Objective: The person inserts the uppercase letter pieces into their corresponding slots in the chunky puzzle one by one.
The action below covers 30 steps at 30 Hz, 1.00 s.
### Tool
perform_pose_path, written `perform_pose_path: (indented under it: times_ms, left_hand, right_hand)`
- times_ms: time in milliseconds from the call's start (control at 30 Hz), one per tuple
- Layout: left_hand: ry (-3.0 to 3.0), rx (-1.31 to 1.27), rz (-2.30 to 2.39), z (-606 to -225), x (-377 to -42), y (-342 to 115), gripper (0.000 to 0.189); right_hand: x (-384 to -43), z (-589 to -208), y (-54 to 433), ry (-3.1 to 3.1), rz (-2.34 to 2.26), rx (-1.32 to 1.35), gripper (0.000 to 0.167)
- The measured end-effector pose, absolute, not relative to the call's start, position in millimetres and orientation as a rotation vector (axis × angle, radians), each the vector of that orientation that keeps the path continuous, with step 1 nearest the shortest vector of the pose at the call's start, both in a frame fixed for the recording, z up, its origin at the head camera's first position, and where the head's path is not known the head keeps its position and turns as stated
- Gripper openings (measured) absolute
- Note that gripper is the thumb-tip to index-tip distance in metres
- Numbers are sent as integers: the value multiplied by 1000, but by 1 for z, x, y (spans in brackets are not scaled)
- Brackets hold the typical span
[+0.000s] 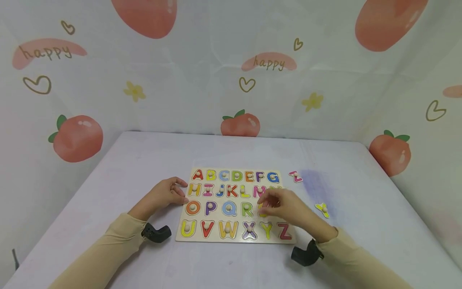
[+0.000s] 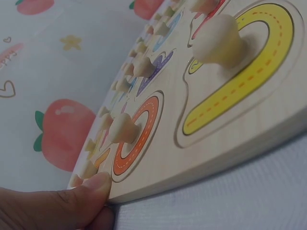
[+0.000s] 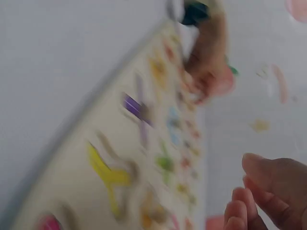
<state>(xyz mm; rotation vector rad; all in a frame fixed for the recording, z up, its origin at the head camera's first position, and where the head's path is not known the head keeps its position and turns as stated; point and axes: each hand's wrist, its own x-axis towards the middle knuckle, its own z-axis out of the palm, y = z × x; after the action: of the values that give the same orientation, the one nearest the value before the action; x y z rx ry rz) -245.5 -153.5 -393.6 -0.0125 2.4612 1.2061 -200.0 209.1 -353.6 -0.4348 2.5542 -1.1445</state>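
Note:
A wooden alphabet puzzle board lies flat on the table, its knobbed letter pieces in rows. My left hand holds the board's left edge, the thumb at the rim beside the orange O. Above the right part of the board hovers my right hand, loosely curled, covering part of the third row. Nothing shows between its thumb and fingers in the blurred right wrist view. The Y recess and Z recess hold no knobbed piece.
Right of the board, a loose pink Z piece lies near the top corner and a loose yellow Y piece farther down. The white table meets a fruit-printed backdrop behind. A black camera mount sits on each wrist.

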Motion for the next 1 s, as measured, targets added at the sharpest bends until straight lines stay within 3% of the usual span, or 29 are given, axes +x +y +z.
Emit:
perform_pose_path:
  times_ms: [233, 433, 1000]
  left_hand:
    - [2465, -8, 1210, -394, -245, -154, 54]
    - [2468, -1, 1213, -395, -245, -154, 54]
    - [2468, -1, 1210, -391, -243, -152, 55]
  right_hand:
    - [-221, -336, 259, 2605, -1259, -300, 28]
    - [-229, -345, 306, 2709, -1117, -217, 33]
    - [-197, -381, 372, 2673, -1025, -141, 32]
